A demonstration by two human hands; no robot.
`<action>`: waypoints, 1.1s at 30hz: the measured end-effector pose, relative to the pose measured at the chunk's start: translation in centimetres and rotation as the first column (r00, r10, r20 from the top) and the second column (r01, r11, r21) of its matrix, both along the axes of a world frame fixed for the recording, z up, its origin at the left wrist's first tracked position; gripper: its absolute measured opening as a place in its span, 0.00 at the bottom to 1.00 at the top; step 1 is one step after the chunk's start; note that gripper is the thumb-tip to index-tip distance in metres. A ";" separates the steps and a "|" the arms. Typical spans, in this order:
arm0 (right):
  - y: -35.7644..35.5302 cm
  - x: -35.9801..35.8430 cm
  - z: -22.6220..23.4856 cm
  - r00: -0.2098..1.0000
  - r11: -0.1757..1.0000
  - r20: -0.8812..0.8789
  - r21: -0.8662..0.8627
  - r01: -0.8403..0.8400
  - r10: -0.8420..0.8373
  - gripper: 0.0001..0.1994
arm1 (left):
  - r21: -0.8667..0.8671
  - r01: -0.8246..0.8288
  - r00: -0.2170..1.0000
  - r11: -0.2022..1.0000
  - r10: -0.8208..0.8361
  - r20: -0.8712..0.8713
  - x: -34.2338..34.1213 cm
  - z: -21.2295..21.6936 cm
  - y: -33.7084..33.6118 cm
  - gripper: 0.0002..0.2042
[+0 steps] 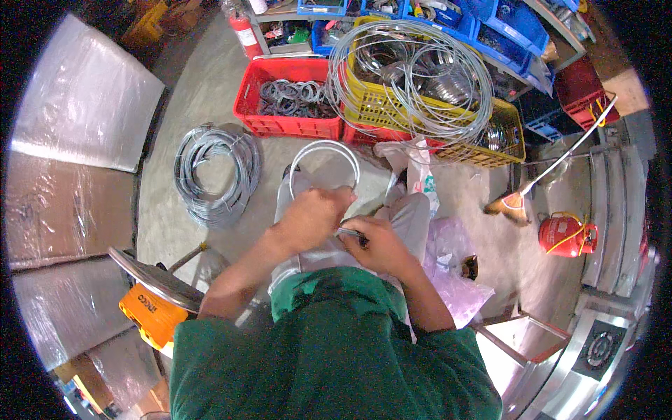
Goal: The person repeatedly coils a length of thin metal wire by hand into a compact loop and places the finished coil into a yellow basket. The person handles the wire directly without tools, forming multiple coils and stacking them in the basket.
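Note:
My left hand [315,218] is closed on a loop of pale silvery wire [327,144], which arches up in front of it over my lap. The loop appears to have two turns lying side by side. Close by on the right, my right hand [378,243] is closed on a small, narrow greyish piece with a dark part [352,233]. Its kind is too small to tell, and fingers partly cover it. Both hands are nearly touching, above my grey trousers [406,224]. The lower part of the loop is hidden behind my left fist.
A wire coil [180,168] lies on the floor at left. Ahead stand a red crate [287,128] of metal rings and a yellow crate [378,106], with large wire loops [483,91] over it. A broom [514,204], red gas cylinder [560,234] and yellow-orange machine [143,311] stand around.

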State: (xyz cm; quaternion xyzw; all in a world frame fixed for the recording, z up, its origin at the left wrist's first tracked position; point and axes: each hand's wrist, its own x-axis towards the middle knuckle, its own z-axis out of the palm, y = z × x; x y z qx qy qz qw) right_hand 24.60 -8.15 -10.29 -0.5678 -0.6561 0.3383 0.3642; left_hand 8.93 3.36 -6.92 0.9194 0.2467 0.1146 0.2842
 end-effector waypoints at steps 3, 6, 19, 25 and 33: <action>0.0 1.0 0.3 0.987 0.996 0.155 0.080 0.035 -0.048 0.08 | 0.006 0.074 0.968 0.997 -0.071 -0.240 -1.0 -0.9 -0.1 0.07; 0.3 2.2 0.6 0.981 0.996 0.181 0.074 0.051 -0.064 0.11 | -0.166 0.093 0.975 0.982 -0.124 -0.184 -2.2 -1.2 -0.1 0.09; 5.0 4.2 3.0 0.999 0.925 -0.030 0.380 -0.013 0.026 0.14 | -0.950 0.210 0.919 -0.231 0.377 0.112 -5.9 2.3 -2.4 0.21; 5.5 2.5 -3.2 0.949 0.994 -0.299 0.009 0.105 -0.097 0.16 | -0.565 0.743 0.639 -0.359 0.631 0.440 -7.9 3.7 -3.2 0.24; -0.4 -4.9 -4.9 0.778 0.941 -0.625 -0.224 -0.255 0.062 0.10 | -0.534 -0.029 0.914 0.845 0.239 0.327 -4.0 0.2 -3.5 0.18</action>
